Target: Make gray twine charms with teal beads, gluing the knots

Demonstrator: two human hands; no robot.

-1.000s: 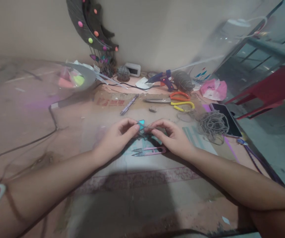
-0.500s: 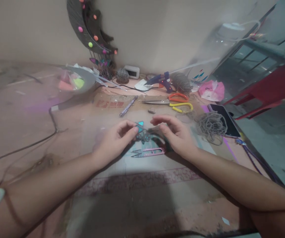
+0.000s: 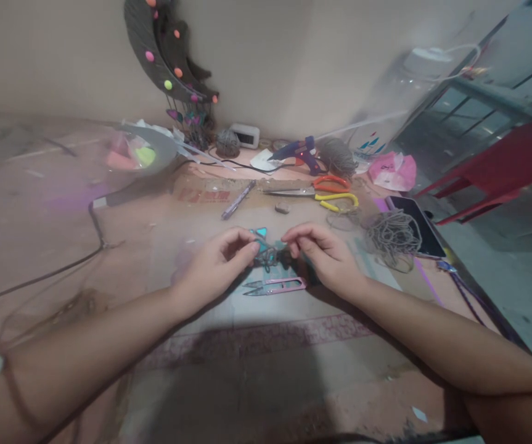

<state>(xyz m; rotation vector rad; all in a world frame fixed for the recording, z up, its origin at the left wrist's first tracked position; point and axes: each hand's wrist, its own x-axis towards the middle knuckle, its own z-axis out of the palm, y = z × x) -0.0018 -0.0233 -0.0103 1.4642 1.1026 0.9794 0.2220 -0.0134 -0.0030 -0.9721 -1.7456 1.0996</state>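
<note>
My left hand (image 3: 222, 256) is closed in a pinch on grey yarn (image 3: 268, 253), which is looped and bunched at the fingertips. A shiny teal piece (image 3: 260, 233) shows beside this yarn; whether the fingers touch it I cannot tell. Just to the right, my right hand (image 3: 325, 256) has its fingers curled in toward the thumb, and anything between them is too small to make out. Below both hands, pink-handled thread snips (image 3: 275, 285) lie on the work surface with the blades pointing left.
Orange-and-yellow scissors (image 3: 314, 192), a pen (image 3: 238, 200) and a small dark stone-like piece (image 3: 282, 208) lie beyond the hands. A glue gun (image 3: 300, 151) rests near the wall. At right are a loose yarn heap (image 3: 392, 237) and a phone or tablet (image 3: 425, 231). A bowl (image 3: 166, 151) stands left.
My right hand's fingers have curled inward, closer to the thumb. My left hand keeps its pinch, and the yarn bunch has shifted slightly.
</note>
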